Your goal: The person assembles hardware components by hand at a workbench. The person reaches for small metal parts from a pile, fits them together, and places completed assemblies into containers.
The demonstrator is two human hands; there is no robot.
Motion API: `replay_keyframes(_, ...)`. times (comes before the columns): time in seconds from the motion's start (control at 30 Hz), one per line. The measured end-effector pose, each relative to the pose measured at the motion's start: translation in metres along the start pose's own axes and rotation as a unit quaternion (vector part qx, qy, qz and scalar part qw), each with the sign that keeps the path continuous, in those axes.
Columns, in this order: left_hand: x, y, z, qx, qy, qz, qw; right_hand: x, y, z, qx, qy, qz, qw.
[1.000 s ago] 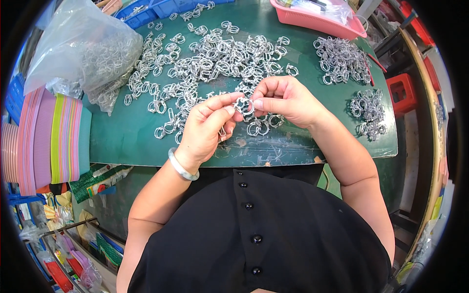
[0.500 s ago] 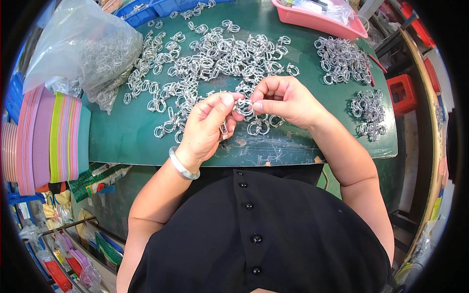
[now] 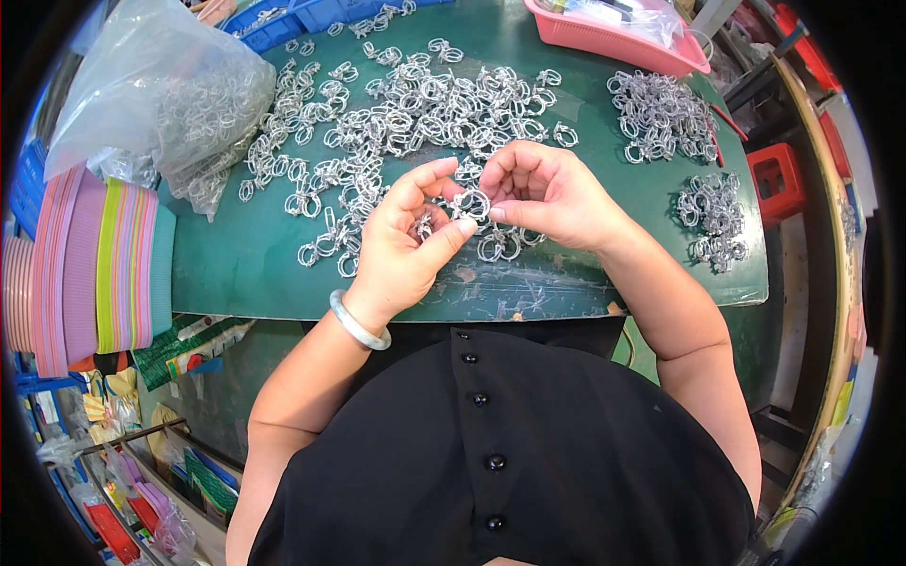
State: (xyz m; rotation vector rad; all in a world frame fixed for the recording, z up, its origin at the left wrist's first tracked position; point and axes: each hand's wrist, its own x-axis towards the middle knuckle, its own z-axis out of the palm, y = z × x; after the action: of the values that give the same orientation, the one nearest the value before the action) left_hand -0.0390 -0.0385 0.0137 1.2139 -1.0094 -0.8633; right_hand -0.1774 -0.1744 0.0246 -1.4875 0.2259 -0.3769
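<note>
A small silvery wire hose clamp (image 3: 471, 205) made of double-wire rings is between my two hands, above the near part of the heap. My left hand (image 3: 408, 231) is curled, palm up, with its thumb and fingers at the clamp's left side. Another small metal piece (image 3: 424, 224) rests in the curl of its fingers. My right hand (image 3: 547, 193) is bent around the clamp's right edge, thumb low and index finger above; its exact contact is partly hidden. Beyond both hands spreads a loose heap of similar clamps (image 3: 406, 118).
On the green table (image 3: 255, 274), two smaller clamp piles (image 3: 661, 118) lie at the right. A clear bag of clamps (image 3: 203, 118) stands at the left, beside stacked coloured baskets (image 3: 123, 264). Far off are a pink basket (image 3: 613, 47) and blue trays (image 3: 326, 13). A red stool (image 3: 779, 184) stands right.
My left thumb has swung down and toward the right, opening the view into the palm. My right fingers have loosened slightly around the clamp, which stays in about the same place.
</note>
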Motion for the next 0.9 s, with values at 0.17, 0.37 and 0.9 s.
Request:
replay_keyframes(0.17, 0.000, 0.002, 0.000, 0.032, 0.002, 0.020, 0.999, 0.000, 0.000, 0.001, -0.016, 0.004, -0.032, 0.999)
replay_keyframes(0.37, -0.001, 0.000, -0.002, 0.039, 0.000, 0.035, 0.999, 0.000, -0.002, 0.002, -0.009, 0.012, -0.032, 0.999)
replay_keyframes(0.9, 0.006, -0.001, -0.023, -0.355, 0.026, -0.142, 0.924, 0.005, 0.003, -0.019, -0.264, 0.110, -0.120, 0.951)
